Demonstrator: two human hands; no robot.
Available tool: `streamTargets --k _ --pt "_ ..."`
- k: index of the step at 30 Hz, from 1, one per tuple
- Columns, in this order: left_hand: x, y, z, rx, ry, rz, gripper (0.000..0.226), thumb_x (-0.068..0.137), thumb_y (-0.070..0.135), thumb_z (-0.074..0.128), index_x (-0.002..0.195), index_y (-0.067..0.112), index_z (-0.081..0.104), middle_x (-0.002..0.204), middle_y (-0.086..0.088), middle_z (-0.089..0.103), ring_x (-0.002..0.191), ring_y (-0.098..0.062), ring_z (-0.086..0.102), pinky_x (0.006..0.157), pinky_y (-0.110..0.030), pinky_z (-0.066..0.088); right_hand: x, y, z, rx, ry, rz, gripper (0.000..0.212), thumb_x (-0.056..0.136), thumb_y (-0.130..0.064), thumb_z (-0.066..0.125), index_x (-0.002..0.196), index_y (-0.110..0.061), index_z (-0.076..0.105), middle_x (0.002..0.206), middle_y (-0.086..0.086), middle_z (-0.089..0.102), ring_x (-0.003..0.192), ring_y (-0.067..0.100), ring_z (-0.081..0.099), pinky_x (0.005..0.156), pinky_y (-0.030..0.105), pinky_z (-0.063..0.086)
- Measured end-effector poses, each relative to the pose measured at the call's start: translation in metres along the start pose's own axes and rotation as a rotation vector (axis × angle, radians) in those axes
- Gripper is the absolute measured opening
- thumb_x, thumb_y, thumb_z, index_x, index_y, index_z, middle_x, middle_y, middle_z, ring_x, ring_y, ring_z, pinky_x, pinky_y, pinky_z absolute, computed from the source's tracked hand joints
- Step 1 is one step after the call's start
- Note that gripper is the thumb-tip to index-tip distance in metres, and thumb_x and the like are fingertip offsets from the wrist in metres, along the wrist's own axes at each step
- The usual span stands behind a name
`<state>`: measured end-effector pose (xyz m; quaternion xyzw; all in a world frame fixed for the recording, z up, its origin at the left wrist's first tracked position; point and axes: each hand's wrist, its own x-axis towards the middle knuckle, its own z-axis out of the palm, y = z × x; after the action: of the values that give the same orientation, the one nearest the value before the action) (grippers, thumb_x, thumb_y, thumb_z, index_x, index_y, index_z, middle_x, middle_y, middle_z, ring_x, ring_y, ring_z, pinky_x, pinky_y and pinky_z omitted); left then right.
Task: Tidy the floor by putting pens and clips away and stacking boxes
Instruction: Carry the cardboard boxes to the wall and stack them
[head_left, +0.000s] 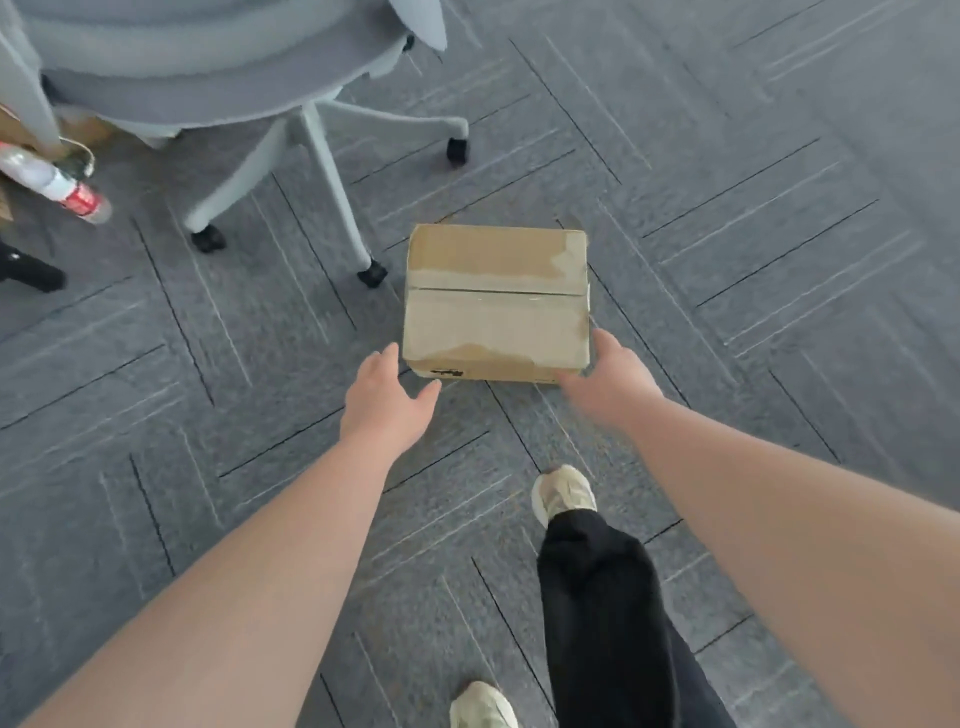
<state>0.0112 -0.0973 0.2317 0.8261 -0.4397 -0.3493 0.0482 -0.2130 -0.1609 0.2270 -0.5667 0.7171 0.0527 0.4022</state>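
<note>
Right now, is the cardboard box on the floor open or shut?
Shut. The cardboard box lies flat on the carpet, both top flaps down and meeting at a centre seam. No contents are visible.

Grey carpet-tiled office floor, daylit.
Carpet tiles (753, 218) ran grey with thin light and dark stripes, laid at alternating angles. A pale grey swivel chair (218, 78) stood upper left on black castors (372, 273). Light fell even and soft.
</note>
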Motion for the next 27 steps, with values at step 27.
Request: streamTargets --k 27 --pt "0.253 0.019 0.092 0.112 -0.008 -0.183 0.101 0.08 0.061 0.06 0.153 0.028 -0.001 0.16 -0.005 0.005 0.143 -0.035 0.024 0.11 -0.047 0.033 0.24 0.007 0.048 0.083 -0.077 0.22 0.111 0.083 -0.04 0.071 0.153 -0.025 -0.014 0.151 0.014 0.025 0.133 0.034 0.04 0.106 0.048 0.039"
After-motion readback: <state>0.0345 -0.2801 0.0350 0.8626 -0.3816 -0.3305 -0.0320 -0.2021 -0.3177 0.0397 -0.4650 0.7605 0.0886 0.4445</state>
